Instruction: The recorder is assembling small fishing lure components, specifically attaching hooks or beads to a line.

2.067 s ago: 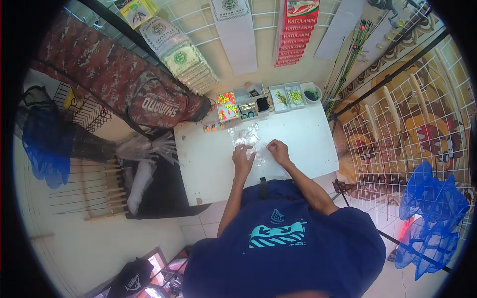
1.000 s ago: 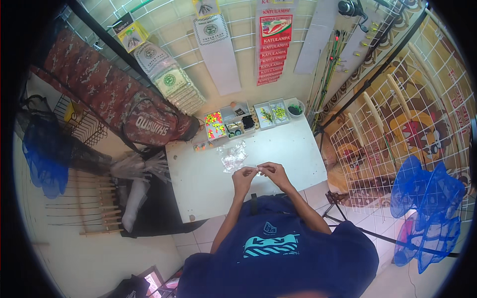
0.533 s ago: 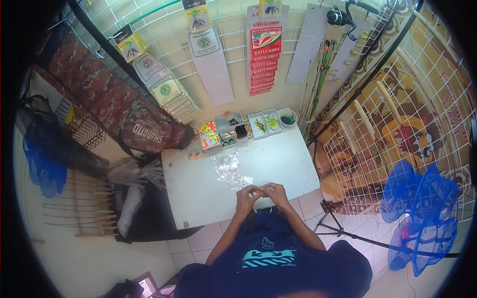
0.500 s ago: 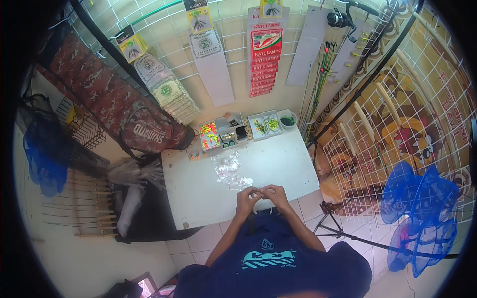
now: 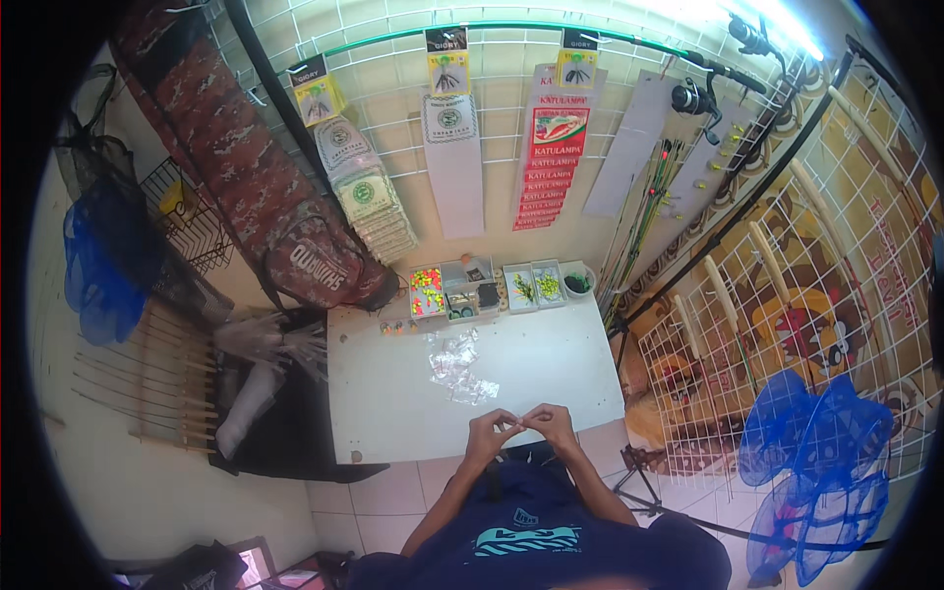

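My left hand [image 5: 492, 434] and my right hand [image 5: 550, 424] meet fingertip to fingertip over the near edge of the white table [image 5: 393, 403]. Both are pinched closed around something too small to make out. Just beyond them lies a loose spread of small clear plastic bags [image 5: 456, 366]. At the table's back stand a box of red and yellow beads [image 5: 427, 290], a divided tray [image 5: 473, 298] with dark small parts, two white boxes of green and yellow pieces [image 5: 534, 286], and a round tub [image 5: 577, 282] with dark green contents.
A few small orange pieces [image 5: 397, 327] lie at the table's back left. Behind, packets [image 5: 553, 157] and a fishing reel [image 5: 694, 98] hang on a white wire grid. A camouflage rod bag [image 5: 324, 261] leans at left; blue nets [image 5: 816, 433] hang at right beside a tripod [image 5: 644, 482].
The view has tilted up, so the table and hands sit lower in the picture. My hands stay pinched together, with the fingers slightly shifted.
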Available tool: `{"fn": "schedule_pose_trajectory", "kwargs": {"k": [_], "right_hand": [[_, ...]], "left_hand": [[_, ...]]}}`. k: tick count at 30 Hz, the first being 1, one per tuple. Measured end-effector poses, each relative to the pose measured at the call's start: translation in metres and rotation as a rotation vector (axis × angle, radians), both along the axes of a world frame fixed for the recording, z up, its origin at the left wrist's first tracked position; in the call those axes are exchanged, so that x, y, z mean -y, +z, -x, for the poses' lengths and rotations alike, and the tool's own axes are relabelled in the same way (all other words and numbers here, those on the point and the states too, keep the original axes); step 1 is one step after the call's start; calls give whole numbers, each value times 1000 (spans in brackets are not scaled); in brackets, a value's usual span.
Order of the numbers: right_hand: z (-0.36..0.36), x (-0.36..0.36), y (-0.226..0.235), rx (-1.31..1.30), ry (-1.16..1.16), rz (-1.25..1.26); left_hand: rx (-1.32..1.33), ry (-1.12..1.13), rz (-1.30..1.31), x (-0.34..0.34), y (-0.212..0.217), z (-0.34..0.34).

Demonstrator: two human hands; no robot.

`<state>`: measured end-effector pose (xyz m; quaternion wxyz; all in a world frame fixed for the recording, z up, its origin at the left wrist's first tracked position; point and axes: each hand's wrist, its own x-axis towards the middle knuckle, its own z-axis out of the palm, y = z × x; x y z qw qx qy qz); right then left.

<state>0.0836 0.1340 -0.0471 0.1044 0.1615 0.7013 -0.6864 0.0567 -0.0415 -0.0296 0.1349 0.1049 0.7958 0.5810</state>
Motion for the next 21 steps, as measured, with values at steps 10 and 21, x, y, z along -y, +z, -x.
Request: {"fn": "schedule_pose_trajectory", "kwargs": {"k": [10,21], "right_hand": [[1,-22,0,51,25,215],[16,-48,7,72,63,196]], "left_hand": [[47,24,-22,-17,-11,-2],[171,117,-101,-42,-3,5]]}}
